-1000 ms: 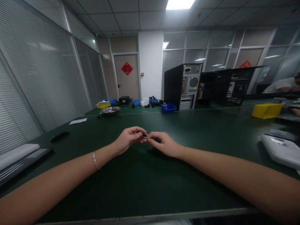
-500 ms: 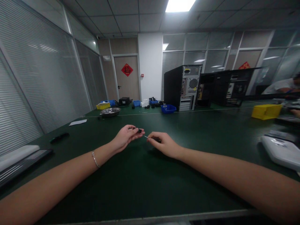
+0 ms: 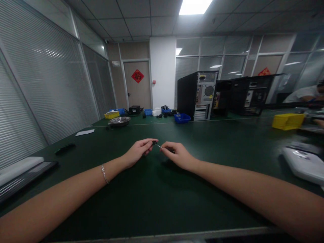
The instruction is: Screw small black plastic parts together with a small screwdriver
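Two hands pinch tiny parts above the green surface.

The left hand has its fingers pinched on a small black piece. The right hand has its fingers pinched on a thin metal pin (too small to name better). The pin's tip sits just beside the black piece, in the middle between the hands.
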Demonstrator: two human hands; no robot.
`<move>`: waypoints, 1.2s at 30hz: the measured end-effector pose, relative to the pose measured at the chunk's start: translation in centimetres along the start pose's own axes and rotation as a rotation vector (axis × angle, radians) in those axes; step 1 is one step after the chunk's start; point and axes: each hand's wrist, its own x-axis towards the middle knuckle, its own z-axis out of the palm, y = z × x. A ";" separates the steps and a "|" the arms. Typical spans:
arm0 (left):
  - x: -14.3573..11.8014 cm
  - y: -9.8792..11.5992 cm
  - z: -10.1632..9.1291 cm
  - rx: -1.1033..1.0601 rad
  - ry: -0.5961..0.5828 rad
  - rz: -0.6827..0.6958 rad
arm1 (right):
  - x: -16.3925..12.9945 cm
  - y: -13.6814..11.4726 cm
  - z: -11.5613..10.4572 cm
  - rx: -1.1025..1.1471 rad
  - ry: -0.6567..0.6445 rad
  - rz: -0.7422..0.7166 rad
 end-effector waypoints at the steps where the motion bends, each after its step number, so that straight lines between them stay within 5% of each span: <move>1: -0.1 0.1 0.1 0.014 -0.014 -0.001 | 0.0 0.0 0.0 0.003 0.005 0.001; 15: -0.8 1.8 0.8 0.235 -0.008 0.054 | 0.1 0.1 -0.1 -0.005 -0.014 -0.008; 30: -0.8 1.5 1.5 -0.187 -0.085 -0.034 | -0.1 -0.7 -0.2 0.025 -0.029 -0.027; 36: -0.6 1.2 1.4 -0.292 -0.021 -0.055 | 0.0 -0.6 0.0 0.019 0.007 -0.001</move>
